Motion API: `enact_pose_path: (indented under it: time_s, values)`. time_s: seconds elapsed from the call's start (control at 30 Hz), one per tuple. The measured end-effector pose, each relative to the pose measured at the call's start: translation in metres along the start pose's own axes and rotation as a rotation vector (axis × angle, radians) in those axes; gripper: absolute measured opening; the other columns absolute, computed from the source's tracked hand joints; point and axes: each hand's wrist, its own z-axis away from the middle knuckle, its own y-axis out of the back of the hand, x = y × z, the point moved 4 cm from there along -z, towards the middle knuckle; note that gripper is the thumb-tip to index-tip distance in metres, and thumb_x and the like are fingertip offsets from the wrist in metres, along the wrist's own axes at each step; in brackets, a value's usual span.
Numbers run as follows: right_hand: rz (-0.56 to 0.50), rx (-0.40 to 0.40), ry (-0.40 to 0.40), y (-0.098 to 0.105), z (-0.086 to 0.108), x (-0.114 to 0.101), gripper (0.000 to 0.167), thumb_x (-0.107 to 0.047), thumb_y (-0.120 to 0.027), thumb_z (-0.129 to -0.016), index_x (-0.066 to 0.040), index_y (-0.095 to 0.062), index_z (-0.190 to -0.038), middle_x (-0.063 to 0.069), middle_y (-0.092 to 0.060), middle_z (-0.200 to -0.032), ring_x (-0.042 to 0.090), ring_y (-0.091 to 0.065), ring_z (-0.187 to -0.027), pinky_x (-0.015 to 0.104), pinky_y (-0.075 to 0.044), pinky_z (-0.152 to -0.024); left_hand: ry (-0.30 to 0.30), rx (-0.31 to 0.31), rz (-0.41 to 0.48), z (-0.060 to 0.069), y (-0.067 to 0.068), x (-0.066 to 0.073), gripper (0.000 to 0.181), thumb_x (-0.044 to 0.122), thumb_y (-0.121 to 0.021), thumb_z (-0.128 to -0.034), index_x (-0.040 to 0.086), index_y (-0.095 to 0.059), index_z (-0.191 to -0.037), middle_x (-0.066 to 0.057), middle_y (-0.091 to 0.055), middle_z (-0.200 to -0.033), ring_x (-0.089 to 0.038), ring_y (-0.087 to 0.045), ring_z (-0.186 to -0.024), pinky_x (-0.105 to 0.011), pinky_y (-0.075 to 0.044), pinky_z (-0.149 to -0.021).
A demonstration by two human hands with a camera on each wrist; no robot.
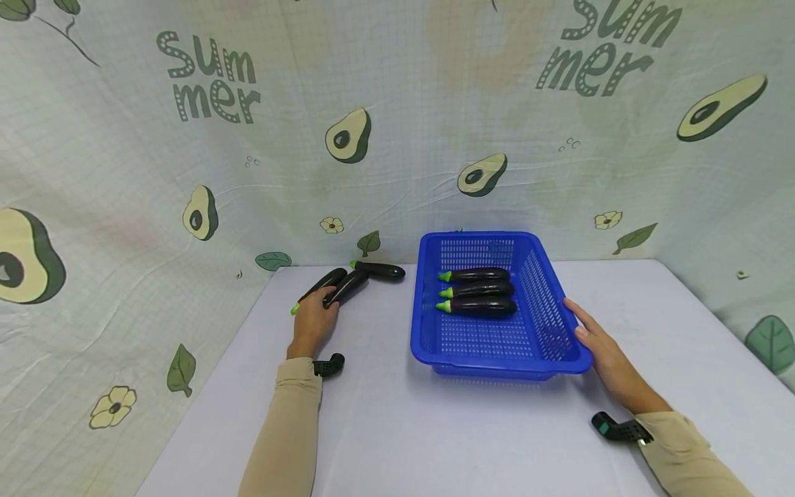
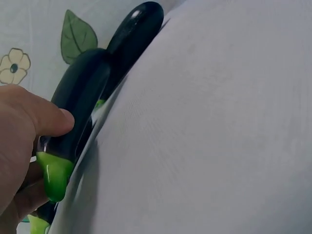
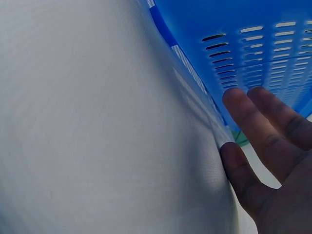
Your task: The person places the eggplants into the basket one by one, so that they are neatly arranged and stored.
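My left hand (image 1: 315,324) grips a dark eggplant (image 1: 349,285) near its green stem end. In the left wrist view the thumb lies over this eggplant (image 2: 80,92), with fingers partly hidden behind it. Beside it, a second eggplant (image 1: 329,279) lies to the left, and a third eggplant (image 1: 383,271) lies behind at the table's far edge. My right hand (image 1: 605,355) holds the right rim of a blue plastic basket (image 1: 428,345), thumb at the rim. Seen from the right wrist, several fingertips reach the basket's slotted outer wall (image 3: 219,29). Three eggplants (image 1: 477,291) lie side by side inside.
Both hands work above a table with a white cover (image 1: 373,428). Behind it hangs a pale cloth (image 1: 404,83) printed with avocados, leaves and lettering. Wrist cameras are strapped to both wrists, over beige sleeves (image 1: 286,428).
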Motion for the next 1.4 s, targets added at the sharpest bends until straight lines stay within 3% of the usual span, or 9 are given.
enact_pose_path:
  time_s: [0.27, 0.5, 0.8, 1.17, 1.4]
  values:
    - [-0.005, -0.001, 0.003, 0.0, 0.0, 0.0, 0.054, -0.032, -0.026, -0.111, -0.03, -0.011, -0.163, 0.015, -0.001, -0.167, 0.044, -0.002, -0.149, 0.003, -0.023, -0.095, -0.058, -0.007, 0.14, -0.004, -0.002, 0.005, 0.04, 0.013, -0.069, -0.0944, 0.007, -0.062, -0.133, -0.014, -0.064, -0.13, -0.03, -0.063, -0.115, -0.047, -0.05, -0.095]
    - [0.001, -0.002, 0.005, 0.0, 0.0, -0.001, 0.054, -0.032, -0.025, -0.111, -0.031, -0.01, -0.162, 0.014, -0.002, -0.167, 0.046, -0.003, -0.148, 0.003, -0.023, -0.095, -0.052, -0.023, 0.191, -0.004, -0.003, 0.008, 0.042, 0.013, -0.069, -0.0946, 0.007, -0.059, -0.135, -0.015, -0.065, -0.127, -0.031, -0.062, -0.115, -0.05, -0.047, -0.097]
    - [-0.001, 0.001, -0.009, 0.0, 0.0, -0.001, 0.054, -0.033, -0.026, -0.111, -0.031, -0.01, -0.162, 0.016, -0.001, -0.167, 0.049, -0.002, -0.147, 0.005, -0.022, -0.095, -0.047, -0.037, 0.202, -0.003, -0.001, 0.015, 0.054, 0.009, -0.07, -0.0938, 0.011, -0.053, -0.145, -0.017, -0.064, -0.127, -0.033, -0.064, -0.111, -0.05, -0.048, -0.096]
    - [-0.003, -0.001, 0.005, -0.001, 0.001, -0.001, 0.054, -0.032, -0.026, -0.111, -0.029, -0.011, -0.163, 0.016, -0.001, -0.167, 0.048, -0.002, -0.148, 0.003, -0.024, -0.095, -0.115, -0.024, 0.244, -0.007, -0.003, 0.022, 0.07, 0.002, -0.071, -0.0876, 0.011, -0.044, -0.152, -0.022, -0.062, -0.119, -0.034, -0.065, -0.101, -0.046, -0.053, -0.089]
    - [0.01, 0.0, -0.007, -0.001, 0.0, -0.001, 0.054, -0.034, -0.026, -0.111, -0.031, -0.01, -0.162, 0.014, -0.001, -0.167, 0.051, -0.003, -0.147, 0.006, -0.023, -0.095, -0.117, -0.036, 0.233, -0.006, -0.003, 0.027, 0.073, 0.003, -0.069, -0.0877, 0.013, -0.04, -0.155, -0.02, -0.059, -0.12, -0.034, -0.063, -0.103, -0.046, -0.052, -0.089]
